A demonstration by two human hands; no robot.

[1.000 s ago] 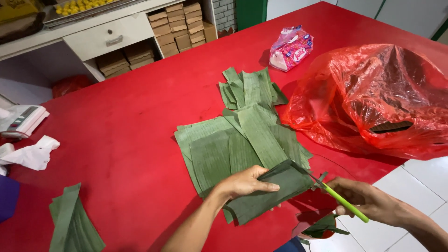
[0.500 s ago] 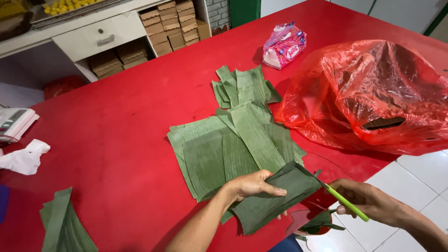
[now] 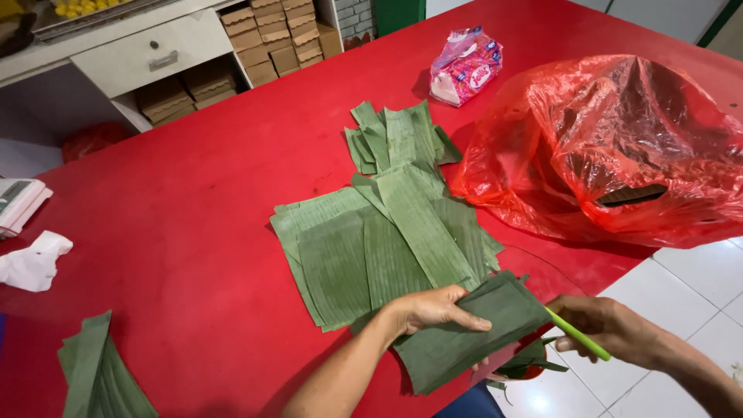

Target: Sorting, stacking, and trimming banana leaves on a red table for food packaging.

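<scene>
My left hand (image 3: 433,310) grips a folded dark green banana leaf piece (image 3: 472,329) at the near edge of the red table (image 3: 193,232). My right hand (image 3: 611,329) holds a tool with a lime-green handle (image 3: 576,334) right against the leaf's right edge; its blade is hidden. A spread stack of cut banana leaf sheets (image 3: 371,248) lies just beyond my left hand. Smaller leaf strips (image 3: 398,135) sit farther back.
A large red plastic bag (image 3: 619,147) bulges at the right. A small pink-and-white packet (image 3: 467,66) lies at the far side. More folded leaves (image 3: 97,375) are at the near left, and a white cloth (image 3: 35,259) beside them. Leaf scraps (image 3: 534,360) hang below the table edge.
The view has shifted slightly. My hands have stayed at the table's near edge, with the green-handled tool still against the folded leaf's right side.
</scene>
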